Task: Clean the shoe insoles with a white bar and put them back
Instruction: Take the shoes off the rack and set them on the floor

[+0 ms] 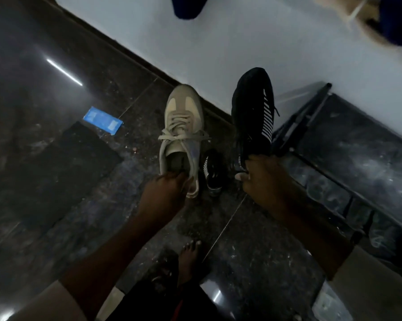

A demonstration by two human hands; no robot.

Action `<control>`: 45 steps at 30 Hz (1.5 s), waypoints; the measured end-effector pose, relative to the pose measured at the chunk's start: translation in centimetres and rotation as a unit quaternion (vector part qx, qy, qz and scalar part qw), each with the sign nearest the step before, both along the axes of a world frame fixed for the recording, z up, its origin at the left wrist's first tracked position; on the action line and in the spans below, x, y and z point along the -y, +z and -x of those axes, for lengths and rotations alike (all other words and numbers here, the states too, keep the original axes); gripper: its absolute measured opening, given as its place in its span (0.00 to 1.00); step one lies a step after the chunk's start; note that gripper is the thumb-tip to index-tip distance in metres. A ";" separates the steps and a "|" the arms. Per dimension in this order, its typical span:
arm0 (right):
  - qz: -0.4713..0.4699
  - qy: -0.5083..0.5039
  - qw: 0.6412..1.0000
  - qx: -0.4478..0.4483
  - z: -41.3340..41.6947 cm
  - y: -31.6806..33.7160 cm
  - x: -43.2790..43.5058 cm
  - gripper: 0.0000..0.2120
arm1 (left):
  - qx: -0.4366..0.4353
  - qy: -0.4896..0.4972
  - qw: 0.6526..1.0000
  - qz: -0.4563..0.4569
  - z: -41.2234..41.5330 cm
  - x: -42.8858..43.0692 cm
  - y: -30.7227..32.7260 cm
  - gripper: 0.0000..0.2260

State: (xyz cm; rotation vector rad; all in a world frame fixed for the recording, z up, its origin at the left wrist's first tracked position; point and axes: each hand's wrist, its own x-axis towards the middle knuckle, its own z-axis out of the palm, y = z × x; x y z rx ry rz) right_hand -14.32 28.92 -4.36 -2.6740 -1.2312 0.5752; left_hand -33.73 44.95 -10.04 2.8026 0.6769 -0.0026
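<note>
Head view: my left hand [165, 193] grips the beige lace-up fabric sneaker [183, 121], fingers curled over its heel collar. My right hand [262, 179] clamps the heel of the black white-striped sneaker [253, 105]. Both toes point toward the white wall [218, 42]. I cannot make out the insoles.

dark glossy floor [253, 262]: blue packet [102, 120] beside dark mat [63, 170]; black striped shoe [212, 172]; bare foot [188, 262].

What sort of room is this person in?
Probably a home hallway or entry corner: dark tiled floor, white wall, and a low black rack, with a beige shoe and a black shoe.
</note>
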 end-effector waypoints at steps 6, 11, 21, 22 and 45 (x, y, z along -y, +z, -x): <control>0.034 0.064 0.997 -0.008 2.5 -5.8 -5.6 0.14 | -0.058 0.041 0.996 0.049 3.5 -3.5 -4.1 0.05; 0.068 0.107 0.991 -0.038 5.7 -13.6 -11.3 0.15 | -0.107 0.083 0.987 0.088 6.5 -7.3 -10.5 0.04; 0.156 0.161 0.968 -0.116 9.6 -27.7 -18.9 0.12 | -0.141 0.176 0.956 0.188 10.9 -11.2 -26.2 0.14; 0.164 0.166 0.965 -0.122 10.0 -28.7 -19.5 0.12 | -0.149 0.186 0.951 0.197 11.2 -11.4 -27.5 0.14; 0.255 0.268 0.918 -0.145 14.9 -47.7 -22.3 0.14 | -0.318 0.175 0.907 0.215 11.6 -10.6 -42.6 0.12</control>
